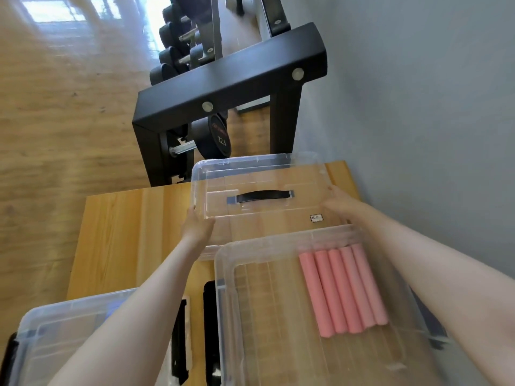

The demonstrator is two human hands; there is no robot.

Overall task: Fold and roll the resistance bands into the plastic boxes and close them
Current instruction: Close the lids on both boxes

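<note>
Five pink rolled resistance bands [344, 291] lie side by side in the near open clear plastic box [223, 274] on the wooden table [125, 232]. Beyond it, left hand [196, 227] and right hand [341, 203] grip opposite ends of a clear black-handled lid [250, 176].

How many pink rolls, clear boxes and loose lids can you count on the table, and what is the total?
Pink rolled bands: 5, side by side in the open clear box.
Clear boxes: 2, the open one and a second box at lower left.
Loose lids: 1, the clear lid with a black handle, gripped by the left hand and right hand.
Total: 8.
</note>
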